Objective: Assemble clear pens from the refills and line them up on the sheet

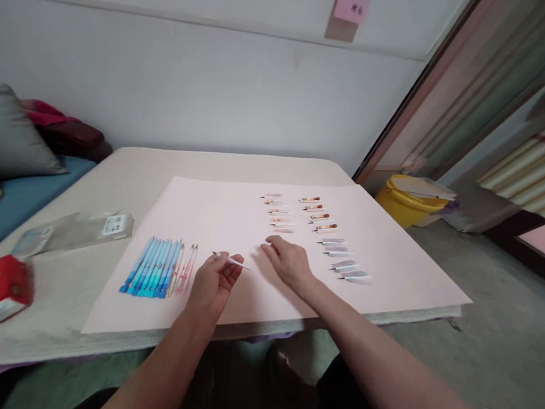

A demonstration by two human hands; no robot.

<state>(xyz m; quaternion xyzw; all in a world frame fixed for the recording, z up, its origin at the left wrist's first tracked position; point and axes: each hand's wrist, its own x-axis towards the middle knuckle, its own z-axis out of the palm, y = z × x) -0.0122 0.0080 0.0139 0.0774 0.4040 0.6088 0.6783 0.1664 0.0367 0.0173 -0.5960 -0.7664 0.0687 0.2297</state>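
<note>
Over the near half of a large pale pink rectangular sheet (227,202), your left hand (215,281) pinches a slim white pen-like stick with a dark end (237,262) between thumb and fingers, the grip narrow around it and the other fingers curled. The stick tilts, its dark end to the left, its pale end pointing toward your right side. Your right hand (288,261) is near it, back upward, fingers bent close together; you cannot tell from here whether they pinch anything. Just beyond those fingertips is a column of slender white and reddish pen pieces (279,214). To the right of that hand you have brown-and-white pen pieces (319,217) in a second column, with clear greyish pen pieces (347,264) nearer you. Left of your left hand, a row of blue shaded pens (150,269) lies beside clear pens with reddish markings (186,268). Farther left, on the beige cloth-covered table (64,280), are a clear plastic wrapper (77,233) and a red-and-white soft packet (2,288).
</note>
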